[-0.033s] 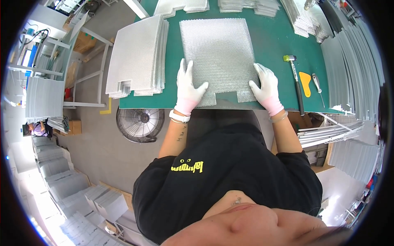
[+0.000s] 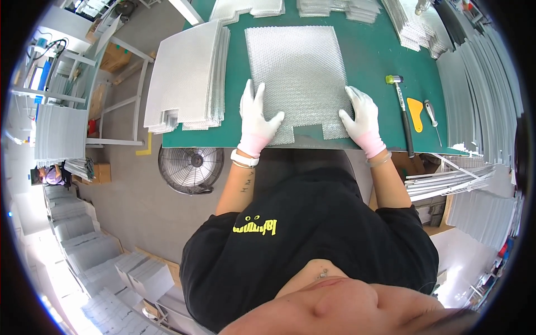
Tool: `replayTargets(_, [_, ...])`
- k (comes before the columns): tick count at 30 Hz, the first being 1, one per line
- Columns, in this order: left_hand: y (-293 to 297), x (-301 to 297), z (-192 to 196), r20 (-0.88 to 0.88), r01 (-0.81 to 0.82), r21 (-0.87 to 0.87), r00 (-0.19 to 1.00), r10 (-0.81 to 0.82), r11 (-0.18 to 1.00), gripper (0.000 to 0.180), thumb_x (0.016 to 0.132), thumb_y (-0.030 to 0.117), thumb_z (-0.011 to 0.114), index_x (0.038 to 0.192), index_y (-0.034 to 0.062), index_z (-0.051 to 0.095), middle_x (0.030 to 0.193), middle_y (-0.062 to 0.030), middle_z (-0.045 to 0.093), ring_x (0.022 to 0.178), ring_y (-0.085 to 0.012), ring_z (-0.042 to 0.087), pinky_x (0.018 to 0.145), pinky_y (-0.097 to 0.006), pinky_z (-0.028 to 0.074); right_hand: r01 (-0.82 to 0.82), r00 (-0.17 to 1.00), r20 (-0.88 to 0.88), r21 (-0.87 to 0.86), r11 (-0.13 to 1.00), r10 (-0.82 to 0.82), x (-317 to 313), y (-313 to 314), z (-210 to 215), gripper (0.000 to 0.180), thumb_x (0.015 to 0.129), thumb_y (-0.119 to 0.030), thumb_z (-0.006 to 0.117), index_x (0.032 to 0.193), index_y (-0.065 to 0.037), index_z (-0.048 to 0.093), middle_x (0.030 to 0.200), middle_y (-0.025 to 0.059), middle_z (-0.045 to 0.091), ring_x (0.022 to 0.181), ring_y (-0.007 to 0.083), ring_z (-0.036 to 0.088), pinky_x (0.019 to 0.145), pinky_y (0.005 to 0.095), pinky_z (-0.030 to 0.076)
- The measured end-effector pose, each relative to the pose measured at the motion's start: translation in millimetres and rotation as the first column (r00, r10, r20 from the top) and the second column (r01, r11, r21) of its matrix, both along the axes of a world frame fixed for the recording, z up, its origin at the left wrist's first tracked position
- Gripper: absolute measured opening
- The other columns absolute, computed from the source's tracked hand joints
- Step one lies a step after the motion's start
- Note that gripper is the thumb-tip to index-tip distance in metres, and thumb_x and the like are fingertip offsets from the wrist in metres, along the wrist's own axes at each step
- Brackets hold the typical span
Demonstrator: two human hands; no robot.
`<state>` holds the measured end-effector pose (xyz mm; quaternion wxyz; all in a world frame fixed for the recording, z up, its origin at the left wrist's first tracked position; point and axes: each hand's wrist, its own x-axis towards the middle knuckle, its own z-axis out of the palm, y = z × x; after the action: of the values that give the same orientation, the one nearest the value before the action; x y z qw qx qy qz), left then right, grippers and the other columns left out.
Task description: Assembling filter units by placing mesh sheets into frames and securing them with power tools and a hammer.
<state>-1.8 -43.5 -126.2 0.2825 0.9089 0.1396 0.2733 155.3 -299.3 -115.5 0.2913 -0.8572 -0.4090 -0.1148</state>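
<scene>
- Left hand (image 2: 257,120), in a white glove, is at the left edge of the silver mesh sheet (image 2: 301,67), thumb spread away from the fingers, its tip over the sheet.
- Right hand (image 2: 363,117), gloved too, is at the opposite edge, thumb and fingers parted; how hard either presses, I cannot tell.
- Between them the sheet lies on the green bench (image 2: 371,61), its notched end toward the person, most of it beyond the fingertips.
- Left of it lies a stack of mesh sheets (image 2: 187,67).
- To the right lie a hammer (image 2: 406,125), yellow scraper (image 2: 414,113) and screwdriver (image 2: 430,113).
- Below the bench's left part is a round fan (image 2: 190,173).
</scene>
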Motion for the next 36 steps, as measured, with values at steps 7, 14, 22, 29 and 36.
replayTargets(7, [4, 6, 0, -0.323, 0.030, 0.265, 0.944, 0.059, 0.964, 0.084, 0.080, 0.045, 0.076, 0.148, 0.0053, 0.045, 0.157, -0.0330, 0.026, 0.145, -0.0466, 0.027, 0.121, -0.053, 0.020, 0.010, 0.999, 0.035, -0.012, 1.000, -0.010, -1, -3, -7, 0.054, 0.081, -0.022, 0.072, 0.129, -0.003, 0.058, 0.130, 0.0198, 0.059, 0.120, 0.0381, 0.056, 0.104, 0.0464, 0.043])
replayTargets(14, [1, 9, 6, -0.389, -0.033, 0.278, 0.910, 0.144, 0.960, 0.090, 0.079, 0.054, 0.073, 0.149, 0.0055, 0.043, 0.155, -0.0323, 0.030, 0.146, -0.0454, 0.026, 0.122, -0.053, 0.013, 0.039, 0.998, 0.039, -0.005, 0.999, -0.039, 0, -1, -6, 0.055, 0.082, -0.021, 0.071, 0.131, -0.002, 0.057, 0.132, 0.0201, 0.059, 0.123, 0.0394, 0.054, 0.106, 0.0467, 0.042])
replayTargets(22, [3, 8, 1, -0.310, -0.035, 0.211, 0.945, 0.101, 0.977, 0.100, 0.078, 0.053, 0.074, 0.150, -0.0040, 0.034, 0.153, -0.0307, 0.034, 0.146, -0.0428, 0.029, 0.123, -0.052, 0.015, -0.004, 0.999, -0.041, 0.226, 0.974, 0.014, -6, -4, 1, 0.059, 0.080, -0.012, 0.071, 0.134, 0.003, 0.054, 0.133, 0.0240, 0.058, 0.124, 0.0398, 0.054, 0.109, 0.0456, 0.041])
replayTargets(29, [6, 6, -18, -0.163, -0.158, 0.135, 0.970, 0.180, 0.978, 0.090, 0.087, 0.047, 0.068, 0.145, -0.0134, 0.034, 0.147, -0.0326, 0.042, 0.141, -0.0439, 0.036, 0.122, -0.051, 0.019, 0.003, 0.997, -0.081, 0.049, 0.999, 0.001, -3, -2, 9, 0.061, 0.082, -0.007, 0.070, 0.138, 0.003, 0.051, 0.135, 0.0227, 0.058, 0.125, 0.0387, 0.054, 0.109, 0.0435, 0.041])
replayTargets(36, [11, 6, -20, -0.165, -0.146, 0.218, 0.969, 0.184, 0.965, 0.077, 0.092, 0.045, 0.062, 0.139, -0.0134, 0.045, 0.148, -0.0303, 0.044, 0.141, -0.0426, 0.037, 0.121, -0.051, 0.020, 0.004, 0.996, -0.083, 0.185, 0.983, 0.012, -5, -7, -1, 0.062, 0.082, -0.002, 0.068, 0.141, 0.002, 0.048, 0.135, 0.0210, 0.056, 0.123, 0.0356, 0.057, 0.110, 0.0405, 0.042])
